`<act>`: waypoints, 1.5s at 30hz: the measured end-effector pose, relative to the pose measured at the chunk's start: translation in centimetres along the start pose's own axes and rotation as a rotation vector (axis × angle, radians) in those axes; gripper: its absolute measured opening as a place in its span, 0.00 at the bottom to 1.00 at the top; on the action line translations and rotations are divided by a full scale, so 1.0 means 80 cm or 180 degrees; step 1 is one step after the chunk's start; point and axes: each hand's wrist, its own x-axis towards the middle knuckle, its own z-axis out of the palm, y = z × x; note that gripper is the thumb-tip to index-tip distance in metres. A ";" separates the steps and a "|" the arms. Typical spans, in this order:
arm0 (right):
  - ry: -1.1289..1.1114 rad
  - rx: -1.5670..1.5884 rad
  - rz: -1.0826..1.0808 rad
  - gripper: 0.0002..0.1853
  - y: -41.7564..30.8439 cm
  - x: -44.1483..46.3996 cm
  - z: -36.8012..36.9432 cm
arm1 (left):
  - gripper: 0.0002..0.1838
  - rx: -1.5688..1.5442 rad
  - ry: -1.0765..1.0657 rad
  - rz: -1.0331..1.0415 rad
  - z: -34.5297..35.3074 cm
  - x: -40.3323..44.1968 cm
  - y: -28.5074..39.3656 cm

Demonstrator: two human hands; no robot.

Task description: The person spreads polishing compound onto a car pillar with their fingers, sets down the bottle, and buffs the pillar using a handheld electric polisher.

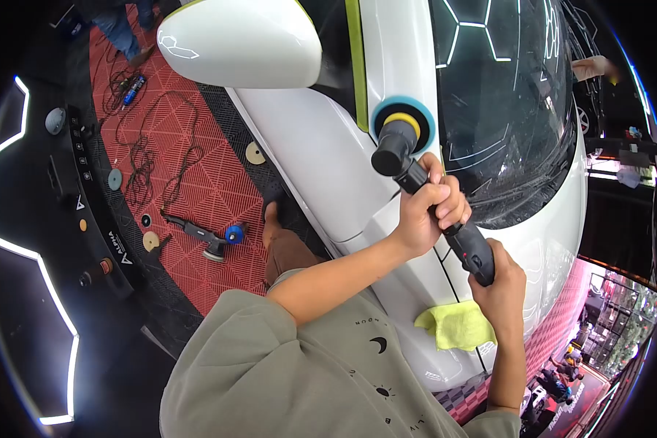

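Observation:
A black handheld polisher [463, 244] with a round blue-edged pad [428, 117] lies across the view. Its pad is against the white pillar [394, 44] between windshield [504, 95] and side window of a white car. My left hand [434, 208] is wrapped round the polisher's neck, just behind its head. Around the rear of the handle, my right hand [500, 281] is closed. A yellow-green cloth [456, 326] rests on the car's front near my right wrist.
The white side mirror [241, 44] juts out at the upper left. On the red floor mat [219, 182] lie cords, loose pads and another polisher [197, 233]. A person's legs [120, 33] show at the top left, and a person's hand [593, 68] is beyond the car.

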 end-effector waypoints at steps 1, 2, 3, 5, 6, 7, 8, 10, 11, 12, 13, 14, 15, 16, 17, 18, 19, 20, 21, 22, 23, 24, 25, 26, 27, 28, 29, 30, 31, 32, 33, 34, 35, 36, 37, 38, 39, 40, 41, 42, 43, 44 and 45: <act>0.0001 -0.0006 0.0013 0.26 0.006 -0.011 0.003 | 0.09 -0.0027 0.0089 -0.0043 -0.003 -0.013 -0.008; -0.0084 -0.0053 0.0022 0.26 0.012 -0.022 0.005 | 0.09 -0.0058 0.0158 -0.0047 -0.007 -0.026 -0.020; -0.0167 -0.0098 0.0030 0.26 0.017 -0.033 0.007 | 0.09 -0.0086 0.0226 -0.0051 -0.010 -0.038 -0.030; -0.0227 -0.0110 0.0082 0.27 0.028 -0.056 0.013 | 0.09 -0.0089 0.0423 -0.0192 -0.010 -0.060 -0.047; -0.0247 -0.0070 0.0099 0.27 0.031 -0.066 0.016 | 0.09 -0.0061 0.0461 -0.0249 -0.009 -0.069 -0.051; -0.0262 -0.0031 0.0107 0.27 0.034 -0.071 0.017 | 0.09 -0.0029 0.0494 -0.0298 -0.009 -0.074 -0.053; -0.0256 -0.0053 0.0054 0.27 0.031 -0.072 0.017 | 0.10 -0.0009 0.0507 -0.0315 -0.008 -0.075 -0.049; -0.0192 -0.0096 0.0021 0.27 0.016 -0.059 0.018 | 0.09 -0.0100 0.0464 -0.0248 -0.011 -0.067 -0.036; -0.0160 -0.0127 0.0016 0.27 0.007 -0.051 0.018 | 0.09 -0.0128 0.0428 -0.0200 -0.015 -0.058 -0.026; -0.0120 -0.0150 0.0017 0.27 -0.004 -0.037 0.016 | 0.08 -0.0156 0.0393 -0.0154 -0.014 -0.045 -0.013; -0.0106 -0.0154 -0.0024 0.27 -0.016 -0.022 0.010 | 0.08 -0.0182 0.0345 -0.0101 -0.010 -0.028 0.002; -0.0040 -0.0225 -0.0026 0.26 -0.029 -0.007 0.002 | 0.07 -0.0166 0.0277 -0.0075 -0.004 -0.010 0.019; 0.0041 -0.0299 -0.0027 0.26 -0.042 0.010 -0.008 | 0.07 -0.0187 0.0184 -0.0067 0.003 0.010 0.035; 0.0145 -0.0320 -0.0071 0.24 -0.055 0.026 -0.021 | 0.07 -0.0194 0.0143 -0.0033 0.012 0.031 0.048; 0.0191 -0.0336 -0.0098 0.24 -0.064 0.041 -0.033 | 0.07 -0.0206 0.0102 -0.0007 0.022 0.051 0.061; 0.0255 -0.0293 -0.0091 0.24 -0.074 0.056 -0.045 | 0.07 -0.0218 0.0107 -0.0033 0.034 0.071 0.074; 0.0315 -0.0258 -0.0090 0.24 -0.083 0.073 -0.057 | 0.08 -0.0174 0.0097 -0.0046 0.047 0.090 0.087; 0.0391 -0.0216 -0.0167 0.23 -0.091 0.087 -0.070 | 0.08 -0.0225 0.0099 -0.0026 0.059 0.108 0.097; 0.0418 -0.0250 -0.0186 0.23 -0.099 0.101 -0.083 | 0.08 -0.0281 0.0115 -0.0018 0.069 0.125 0.106; 0.0388 -0.0250 -0.0163 0.22 -0.107 0.114 -0.097 | 0.08 -0.0295 0.0104 0.0032 0.077 0.141 0.114; 0.0360 -0.0242 -0.0137 0.22 -0.116 0.128 -0.109 | 0.07 -0.0333 0.0084 0.0057 0.085 0.157 0.122; 0.0415 -0.0253 -0.0165 0.21 -0.125 0.140 -0.120 | 0.07 -0.0358 0.0062 0.0077 0.092 0.172 0.130; 0.0428 -0.0262 -0.0155 0.21 -0.134 0.152 -0.129 | 0.07 -0.0385 0.0044 0.0091 0.099 0.185 0.138; 0.0464 -0.0281 -0.0154 0.20 -0.142 0.164 -0.137 | 0.07 -0.0402 0.0078 0.0064 0.107 0.199 0.148; 0.0494 -0.0301 -0.0149 0.20 -0.150 0.174 -0.145 | 0.08 -0.0462 -0.0049 0.0086 0.111 0.214 0.156; 0.0506 -0.0258 -0.0166 0.20 -0.157 0.185 -0.153 | 0.09 -0.0437 -0.0091 0.0121 0.115 0.229 0.164; 0.0609 -0.0258 -0.0269 0.19 -0.163 0.196 -0.158 | 0.10 -0.0412 -0.0131 0.0158 0.121 0.242 0.171; 0.0649 -0.0294 -0.0273 0.19 -0.169 0.207 -0.165 | 0.11 -0.0406 -0.0120 0.0204 0.126 0.253 0.178; 0.0682 -0.0328 -0.0285 0.18 -0.176 0.216 -0.171 | 0.12 -0.0406 -0.0202 0.0248 0.130 0.265 0.186; 0.0696 -0.0397 -0.0258 0.18 -0.186 0.224 -0.178 | 0.13 -0.0436 -0.0196 0.0278 0.133 0.276 0.193; 0.0683 -0.0398 -0.0256 0.18 -0.192 0.228 -0.181 | 0.13 -0.0466 -0.0189 0.0308 0.135 0.286 0.198; 0.0751 -0.0552 -0.0306 0.21 -0.198 0.231 -0.184 | 0.14 -0.0497 -0.0239 0.0350 0.135 0.294 0.201; 0.0823 -0.0709 -0.0362 0.25 -0.202 0.234 -0.185 | 0.14 -0.0503 -0.0230 0.0356 0.134 0.297 0.204; 0.0699 -0.0659 -0.0219 0.30 -0.204 0.237 -0.186 | 0.15 -0.0528 -0.0262 0.0350 0.133 0.298 0.206; 0.0685 -0.0669 -0.0225 0.30 -0.207 0.235 -0.184 | 0.15 -0.0556 -0.0294 0.0347 0.132 0.297 0.208; 0.0771 -0.0608 -0.0300 0.24 -0.208 0.231 -0.179 | 0.13 -0.0621 -0.0304 0.0336 0.129 0.290 0.207; 0.0856 -0.0549 -0.0379 0.18 -0.208 0.226 -0.175 | 0.13 -0.0636 -0.0294 0.0357 0.125 0.280 0.205; 0.0839 -0.0563 -0.0397 0.18 -0.206 0.220 -0.170 | 0.11 -0.0641 -0.0227 0.0312 0.121 0.267 0.203; 0.0709 -0.0629 -0.0292 0.19 -0.203 0.211 -0.164 | 0.10 -0.0645 -0.0159 0.0264 0.116 0.254 0.199; 0.0577 -0.0694 -0.0186 0.19 -0.199 0.201 -0.158 | 0.07 -0.0775 -0.0172 0.0199 0.109 0.243 0.193; 0.0589 -0.0786 -0.0166 0.20 -0.198 0.189 -0.151 | 0.07 -0.0783 -0.0163 0.0218 0.103 0.231 0.186; 0.0584 -0.0786 -0.0115 0.21 -0.195 0.177 -0.144 | 0.07 -0.0750 -0.0088 0.0143 0.100 0.218 0.180; 0.0581 -0.0789 -0.0071 0.21 -0.191 0.165 -0.137 | 0.07 -0.0719 -0.0016 0.0075 0.097 0.205 0.173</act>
